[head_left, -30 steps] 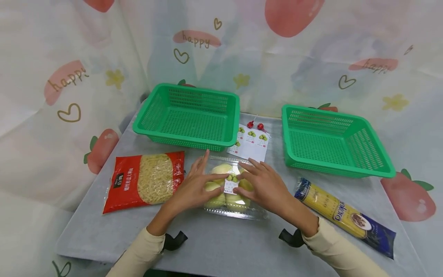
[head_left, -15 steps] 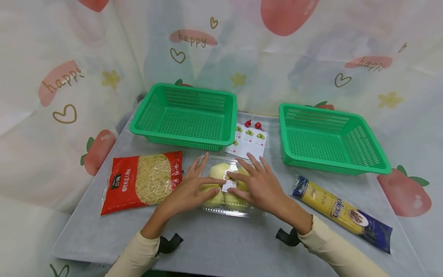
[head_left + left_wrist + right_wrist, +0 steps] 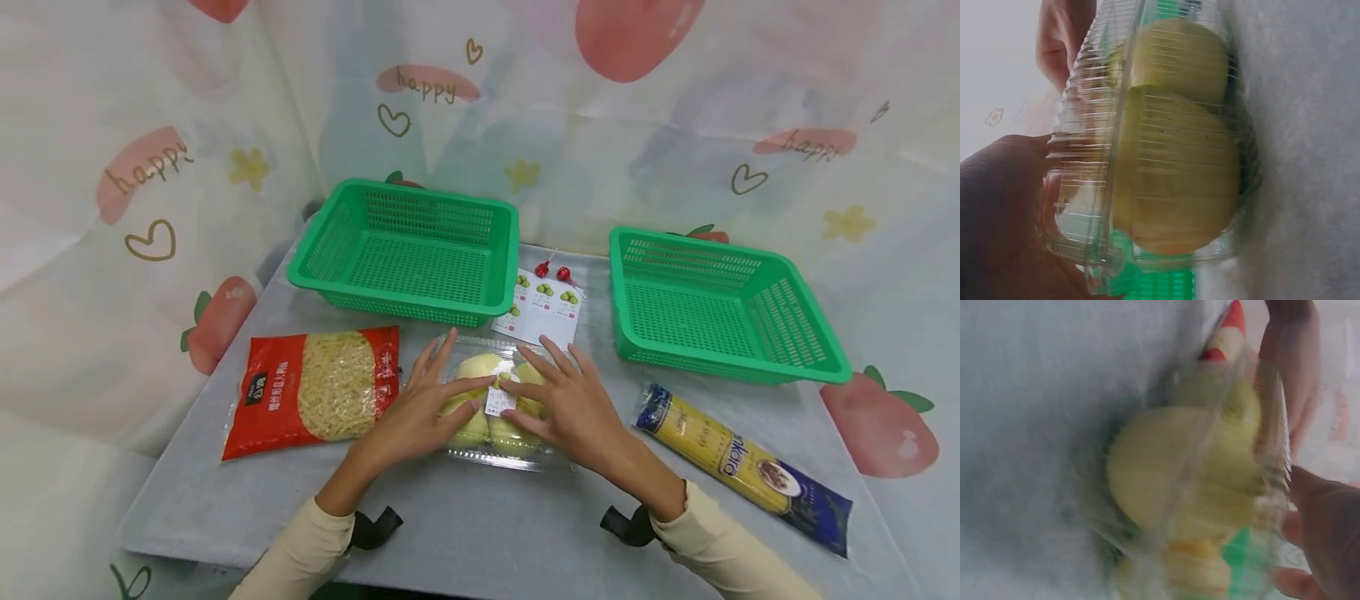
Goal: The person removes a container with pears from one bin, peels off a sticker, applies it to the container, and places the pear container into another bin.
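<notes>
A clear plastic clamshell box (image 3: pixel 495 458) with several round pale yellow-green fruits (image 3: pixel 1179 169) inside stands near the table's middle. On its lid lies a small white label (image 3: pixel 498 402) with a printed picture of green fruit. My left hand (image 3: pixel 408 421) spreads over the box's left part, index finger and thumb at the label's left edge. From the other side my right hand (image 3: pixel 581 417) touches the label with its index finger and thumb, partly covering the picture. Both hands have extended fingers. The right wrist view is blurred, with the box (image 3: pixel 1172 481) beside the right hand.
Two green plastic baskets (image 3: pixel 405 312) stand at the back left and back right (image 3: pixel 735 367). Between them lie a label sheet (image 3: pixel 551 312) and two small red ornaments (image 3: pixel 552 272). A red pasta bag (image 3: pixel 281 417) lies left, a yellow-and-blue spaghetti pack (image 3: pixel 750 467) right.
My right index finger has shifted slightly left, over the label's picture. The left hand stays almost in place, its fingertips still at the label. The head view has wobbled a little.
</notes>
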Available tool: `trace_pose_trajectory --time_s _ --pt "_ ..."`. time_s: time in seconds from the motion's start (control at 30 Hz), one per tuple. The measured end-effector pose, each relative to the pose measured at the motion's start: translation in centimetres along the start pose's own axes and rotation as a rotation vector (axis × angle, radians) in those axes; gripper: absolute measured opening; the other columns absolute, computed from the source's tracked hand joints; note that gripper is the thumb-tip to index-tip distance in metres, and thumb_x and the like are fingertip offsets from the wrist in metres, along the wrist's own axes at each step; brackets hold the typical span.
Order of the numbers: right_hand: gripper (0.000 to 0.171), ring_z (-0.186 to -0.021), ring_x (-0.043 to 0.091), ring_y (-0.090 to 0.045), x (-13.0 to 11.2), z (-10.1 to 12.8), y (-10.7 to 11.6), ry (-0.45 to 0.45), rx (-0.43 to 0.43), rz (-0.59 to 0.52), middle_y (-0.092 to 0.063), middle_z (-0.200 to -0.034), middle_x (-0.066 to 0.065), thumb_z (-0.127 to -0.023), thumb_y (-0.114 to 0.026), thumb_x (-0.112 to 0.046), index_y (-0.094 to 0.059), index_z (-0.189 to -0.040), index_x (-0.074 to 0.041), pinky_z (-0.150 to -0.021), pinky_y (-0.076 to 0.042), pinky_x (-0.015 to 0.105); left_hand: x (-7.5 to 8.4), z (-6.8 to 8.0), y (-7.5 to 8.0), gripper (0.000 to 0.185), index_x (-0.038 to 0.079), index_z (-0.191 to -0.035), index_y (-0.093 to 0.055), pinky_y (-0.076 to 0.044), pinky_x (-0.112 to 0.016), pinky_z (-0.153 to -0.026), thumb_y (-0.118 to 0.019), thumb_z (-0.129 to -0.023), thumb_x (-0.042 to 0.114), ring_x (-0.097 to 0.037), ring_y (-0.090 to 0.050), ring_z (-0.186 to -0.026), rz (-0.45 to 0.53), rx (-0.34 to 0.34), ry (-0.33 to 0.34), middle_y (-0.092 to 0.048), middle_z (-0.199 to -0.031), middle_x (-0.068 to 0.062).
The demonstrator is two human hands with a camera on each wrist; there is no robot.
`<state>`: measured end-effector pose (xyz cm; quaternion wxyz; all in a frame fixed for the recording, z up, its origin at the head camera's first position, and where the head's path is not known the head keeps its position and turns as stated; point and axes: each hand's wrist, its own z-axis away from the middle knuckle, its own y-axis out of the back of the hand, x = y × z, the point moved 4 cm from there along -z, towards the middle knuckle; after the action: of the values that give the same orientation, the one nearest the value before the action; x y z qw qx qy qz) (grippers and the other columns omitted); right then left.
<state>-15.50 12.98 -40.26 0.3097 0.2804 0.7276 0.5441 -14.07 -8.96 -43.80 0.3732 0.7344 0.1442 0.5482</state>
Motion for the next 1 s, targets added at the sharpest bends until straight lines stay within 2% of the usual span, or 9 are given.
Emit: trace_pose_trajectory --time_s 0.2,0.33,0.4,0.5,0.57,0.7,0.87,1.0 --pt "0.045 -0.156 0.043 -0.033 0.7 0.4 -0.3 -0.045 0.038 -0.049 -0.050 -0.162 0.014 -0.093 -0.077 -0.053 -0.078 -0.132 -0.030 -0.121 -0.026 0.073 -0.2 0.2 0.2 0.029 0.037 -0.134 -0.075 -0.019 -0.083 -0.116 -0.067 -0.106 0.031 -0.040 0.001 -0.164 0.033 0.031 -0.020 -0.002 -0.180 0.001" --pt "0.046 -0.157 0.043 -0.032 1.4 0.4 -0.3 -0.088 0.016 -0.072 -0.048 -0.163 0.013 -0.095 -0.076 -0.054 -0.077 -0.133 -0.029 -0.123 -0.024 0.072 -0.6 0.3 0.4 0.034 0.032 -0.137 -0.074 -0.024 -0.082 -0.115 -0.070 -0.104 0.028 -0.042 -0.004 -0.164 0.062 0.060 -0.023 -0.003 -0.180 -0.003" --pt "0.046 -0.157 0.042 -0.032 1.5 0.3 -0.2 -0.101 0.008 -0.091 -0.048 -0.164 0.012 -0.095 -0.075 -0.053 -0.076 -0.134 -0.028 -0.124 -0.022 0.071 -0.8 0.4 0.6 0.042 0.026 -0.144 -0.068 -0.023 -0.082 -0.116 -0.071 -0.103 0.026 -0.045 -0.006 -0.163 0.088 0.089 -0.018 -0.002 -0.180 -0.007" --pt "0.047 -0.157 0.041 -0.032 1.3 0.1 -0.2 -0.104 0.017 -0.130 -0.048 -0.164 0.011 -0.094 -0.077 -0.052 -0.076 -0.134 -0.028 -0.125 -0.021 0.070 -1.4 0.4 0.8 0.059 0.020 -0.158 -0.051 -0.023 -0.080 -0.117 -0.071 -0.102 0.025 -0.047 -0.005 -0.162 0.147 0.124 0.024 0.001 -0.179 -0.014" --pt "0.048 -0.157 0.041 -0.033 0.9 -0.1 -0.2 -0.091 0.023 -0.150 -0.049 -0.164 0.010 -0.092 -0.079 -0.053 -0.076 -0.134 -0.029 -0.124 -0.021 0.070 -1.7 0.4 0.9 0.069 0.017 -0.164 -0.039 -0.018 -0.079 -0.120 -0.069 -0.103 0.026 -0.046 -0.003 -0.163 0.209 0.125 0.067 0.003 -0.178 -0.015" --pt "0.052 -0.158 0.042 -0.031 -0.1 -0.6 -0.7 -0.065 0.015 -0.159 -0.047 -0.165 0.011 -0.090 -0.079 -0.057 -0.076 -0.135 -0.031 -0.123 -0.022 0.071 -2.2 0.4 0.6 0.081 0.020 -0.170 -0.019 -0.018 -0.076 -0.121 -0.066 -0.105 0.031 -0.042 -0.002 -0.163 0.316 0.096 0.164 0.004 -0.178 -0.017" --pt "0.052 -0.157 0.039 -0.035 -0.7 -1.0 -1.0 -0.082 0.047 -0.107 -0.050 -0.162 0.012 -0.089 -0.079 -0.059 -0.077 -0.132 -0.031 -0.122 -0.026 0.070 -2.4 0.2 0.1 0.085 0.023 -0.171 -0.009 -0.017 -0.071 -0.124 -0.064 -0.106 0.031 -0.041 -0.008 -0.163 0.383 0.081 0.210 -0.003 -0.177 -0.018" --pt "0.048 -0.154 0.038 -0.040 -0.8 -1.3 -1.2 -0.092 0.076 -0.059 -0.053 -0.160 0.010 -0.089 -0.080 -0.060 -0.079 -0.128 -0.032 -0.122 -0.029 0.068 -2.5 0.3 -0.1 0.088 0.025 -0.171 -0.004 -0.019 -0.067 -0.125 -0.064 -0.107 0.032 -0.042 -0.013 -0.162 0.416 0.079 0.235 -0.006 -0.178 -0.013"
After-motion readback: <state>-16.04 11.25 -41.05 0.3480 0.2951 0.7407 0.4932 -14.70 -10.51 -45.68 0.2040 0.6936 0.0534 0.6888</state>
